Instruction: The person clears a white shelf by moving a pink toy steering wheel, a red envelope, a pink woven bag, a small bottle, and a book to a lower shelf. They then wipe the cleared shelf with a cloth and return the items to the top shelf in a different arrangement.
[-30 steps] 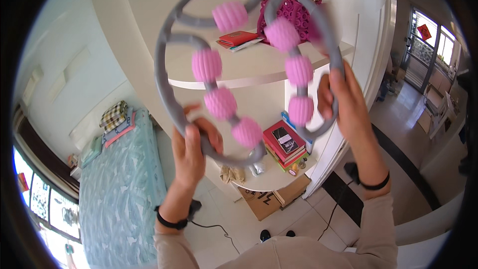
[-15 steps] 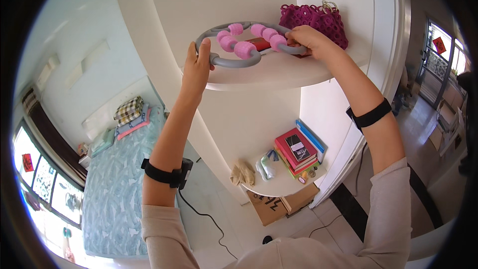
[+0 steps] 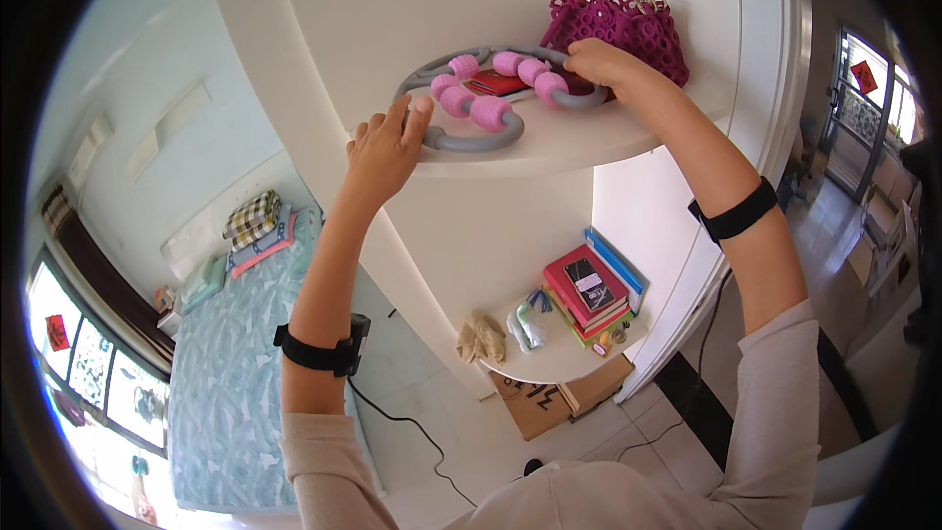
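Note:
A roller massager [image 3: 478, 144], a curved grey tube strung with knobbly pink rollers, is held level over the upper cabinet shelf [image 3: 628, 137]. I cannot tell whether it rests fully on the board. My left hand [image 3: 386, 155] grips its left end near the shelf's front edge, thumb up against the tube. The right end is under my right hand [image 3: 599, 64], with fingers curled over the grey tube. Beneath and behind the rollers lies a flat red item [image 3: 498, 84], partly covered. Behind my right hand sits a magenta openwork bag [image 3: 628, 27] with a beaded handle.
A lower shelf [image 3: 549, 365] carries a stack of books [image 3: 581, 280] with a dark box on top, a blue folder [image 3: 618, 260], a plastic packet [image 3: 530, 324] and a tan bag [image 3: 481, 338]. Cardboard boxes [image 3: 530, 407] stand below. At left is a bed [image 3: 226, 373]. A cable [image 3: 422, 437] hangs from my left armband.
The roller massager has come down slightly toward the shelf and shifted a little right. My left hand has turned, its fingers now further over the tube's left end.

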Available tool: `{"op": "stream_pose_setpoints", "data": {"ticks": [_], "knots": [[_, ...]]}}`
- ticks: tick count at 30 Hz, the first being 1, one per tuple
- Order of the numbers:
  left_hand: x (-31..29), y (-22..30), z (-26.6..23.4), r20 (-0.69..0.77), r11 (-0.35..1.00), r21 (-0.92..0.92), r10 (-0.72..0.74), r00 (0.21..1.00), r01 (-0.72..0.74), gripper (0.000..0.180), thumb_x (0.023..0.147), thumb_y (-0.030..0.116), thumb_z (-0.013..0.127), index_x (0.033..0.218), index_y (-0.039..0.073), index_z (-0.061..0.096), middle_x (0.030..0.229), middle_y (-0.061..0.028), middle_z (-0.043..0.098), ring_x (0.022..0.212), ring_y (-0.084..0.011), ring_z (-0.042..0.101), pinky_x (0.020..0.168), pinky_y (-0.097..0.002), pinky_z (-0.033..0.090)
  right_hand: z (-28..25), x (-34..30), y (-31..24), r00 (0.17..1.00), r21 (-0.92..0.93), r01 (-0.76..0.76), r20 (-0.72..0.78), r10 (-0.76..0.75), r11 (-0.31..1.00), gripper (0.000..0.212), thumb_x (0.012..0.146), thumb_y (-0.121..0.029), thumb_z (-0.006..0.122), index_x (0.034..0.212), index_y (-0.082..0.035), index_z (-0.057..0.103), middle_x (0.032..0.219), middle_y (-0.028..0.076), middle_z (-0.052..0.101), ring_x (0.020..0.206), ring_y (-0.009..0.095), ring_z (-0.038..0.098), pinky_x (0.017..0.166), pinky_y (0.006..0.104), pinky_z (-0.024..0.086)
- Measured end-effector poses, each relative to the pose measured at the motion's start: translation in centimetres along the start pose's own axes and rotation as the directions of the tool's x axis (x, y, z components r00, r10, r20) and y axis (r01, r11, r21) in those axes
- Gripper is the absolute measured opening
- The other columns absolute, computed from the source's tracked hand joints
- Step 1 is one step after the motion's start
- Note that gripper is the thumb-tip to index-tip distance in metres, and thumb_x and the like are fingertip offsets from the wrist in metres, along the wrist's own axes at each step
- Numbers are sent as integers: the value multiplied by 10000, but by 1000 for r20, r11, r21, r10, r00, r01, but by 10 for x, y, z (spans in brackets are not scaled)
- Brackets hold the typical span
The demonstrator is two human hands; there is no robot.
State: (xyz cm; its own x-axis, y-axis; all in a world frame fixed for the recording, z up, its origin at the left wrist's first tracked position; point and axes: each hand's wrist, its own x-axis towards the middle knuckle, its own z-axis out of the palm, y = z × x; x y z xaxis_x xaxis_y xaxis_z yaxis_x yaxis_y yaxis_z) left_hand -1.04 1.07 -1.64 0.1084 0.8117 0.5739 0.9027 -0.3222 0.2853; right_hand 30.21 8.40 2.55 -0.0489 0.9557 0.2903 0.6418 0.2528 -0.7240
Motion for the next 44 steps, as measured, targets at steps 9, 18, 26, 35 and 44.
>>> {"op": "stream_pose_setpoints", "data": {"ticks": [9,18,26,35,44], "knots": [[-16,-6,19,-142,924,-106,351,926,-366,787,911,594,585,1411,-3,473,1449,-292,442,1394,-415,375,1128,-482,322,11,-31,2,760,-378,604,8,-650,702,582,961,-571,504,1041,-19,671,978,123,635,905,257,561,817,360,440],[-71,26,56,-562,737,-76,525,639,-672,598,919,279,695,1417,35,471,1501,-224,406,1401,-383,370,1117,-461,333,18,-162,41,456,-437,693,-352,-817,574,361,1000,-259,570,1233,15,593,1324,191,525,1236,312,511,1032,408,437],[-241,11,267,-102,706,-556,465,879,-438,567,838,109,732,1359,57,513,1413,-231,475,1199,-396,560,979,-445,497,185,-268,283,816,104,305,-540,-204,947,263,940,-128,635,1181,-25,607,1083,153,629,1019,312,592,881,361,480],[-348,-5,471,770,702,-500,92,631,507,874,835,163,660,1547,12,175,1506,-266,329,1336,-378,439,1088,-412,401,324,-330,450,951,-12,-246,-198,238,969,557,810,-213,752,1282,-26,523,1198,195,574,1137,376,545,979,454,439],[-374,-21,522,654,856,-448,118,747,257,990,781,293,734,1562,44,179,1557,-283,239,1416,-393,291,1131,-442,293,357,-275,452,931,60,-356,103,349,933,506,847,-319,739,1244,-55,570,1166,141,615,1098,283,599,931,423,461]]}}
